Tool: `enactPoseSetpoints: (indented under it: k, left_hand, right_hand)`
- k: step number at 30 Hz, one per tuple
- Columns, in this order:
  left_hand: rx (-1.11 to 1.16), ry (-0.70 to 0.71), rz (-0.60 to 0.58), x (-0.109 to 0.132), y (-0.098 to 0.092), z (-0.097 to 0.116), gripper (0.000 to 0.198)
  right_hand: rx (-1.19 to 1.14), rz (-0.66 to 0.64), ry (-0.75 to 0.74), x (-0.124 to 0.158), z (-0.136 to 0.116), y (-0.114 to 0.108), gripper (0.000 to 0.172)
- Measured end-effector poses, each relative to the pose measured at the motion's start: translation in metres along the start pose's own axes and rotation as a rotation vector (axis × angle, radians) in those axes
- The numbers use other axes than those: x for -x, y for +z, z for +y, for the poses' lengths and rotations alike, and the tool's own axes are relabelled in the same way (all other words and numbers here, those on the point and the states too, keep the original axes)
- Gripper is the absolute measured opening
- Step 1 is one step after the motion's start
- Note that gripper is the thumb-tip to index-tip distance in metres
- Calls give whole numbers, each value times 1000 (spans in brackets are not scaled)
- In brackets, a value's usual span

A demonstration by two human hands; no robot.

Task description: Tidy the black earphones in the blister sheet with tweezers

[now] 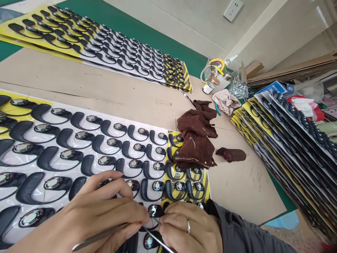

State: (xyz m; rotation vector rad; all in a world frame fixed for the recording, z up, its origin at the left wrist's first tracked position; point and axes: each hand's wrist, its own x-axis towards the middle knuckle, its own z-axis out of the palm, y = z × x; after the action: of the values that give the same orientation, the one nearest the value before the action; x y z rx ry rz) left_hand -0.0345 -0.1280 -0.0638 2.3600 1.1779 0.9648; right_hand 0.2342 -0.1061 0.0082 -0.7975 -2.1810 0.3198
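Left hand (105, 207) pinching steel tweezers (100, 235), right hand (189, 225) gripping thin metal pick (160, 241); hands close together, tips converging on black ear-hook earpiece (155, 211) toward near right of printed sheet (46, 107), held short, likely for fine control.

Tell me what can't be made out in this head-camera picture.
In the head view:
The tips of the tweezers, hidden by the left hand.
The end of the printed sheet, partly covered by the brown cloth.
The thin red threads, too small to trace.
The stacked sheets, cut off by the right edge.
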Motion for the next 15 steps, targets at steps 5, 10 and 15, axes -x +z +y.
enactPoseSetpoints:
  k: [5, 10, 15]
  left_hand:
    - [-18, -15, 19, 3, 2, -2, 33]
    - [-40, -23, 43, 8, 2, 2, 37]
    - [-60, -23, 46, 7, -5, 5, 39]
  right_hand:
    - [71, -32, -49, -4, -2, 0, 27]
    - [126, -5, -197, -2, 3, 4, 31]
    - [196, -17, -322, 4, 6, 3, 25]
